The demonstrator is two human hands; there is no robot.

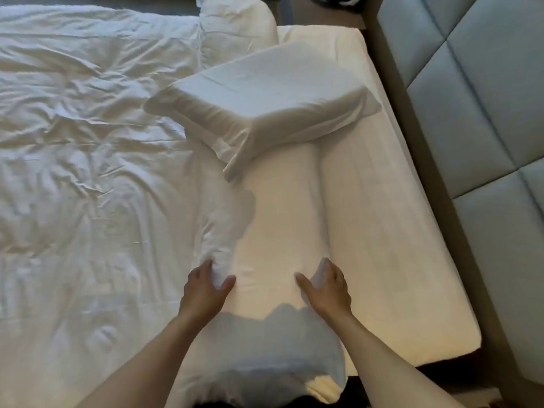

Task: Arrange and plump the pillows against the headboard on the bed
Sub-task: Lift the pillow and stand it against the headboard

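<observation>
Both hands, left [204, 285] and right [326, 285], pinch the near pillow [279, 231] with curled fingers; no pillow yet stands against the headboard [471, 98].

Two forearms, bare to the frame's lower edge. Left hand [203, 290] and right hand [326, 287]: bare. Fingers [304, 282] uncovered, slender.
</observation>
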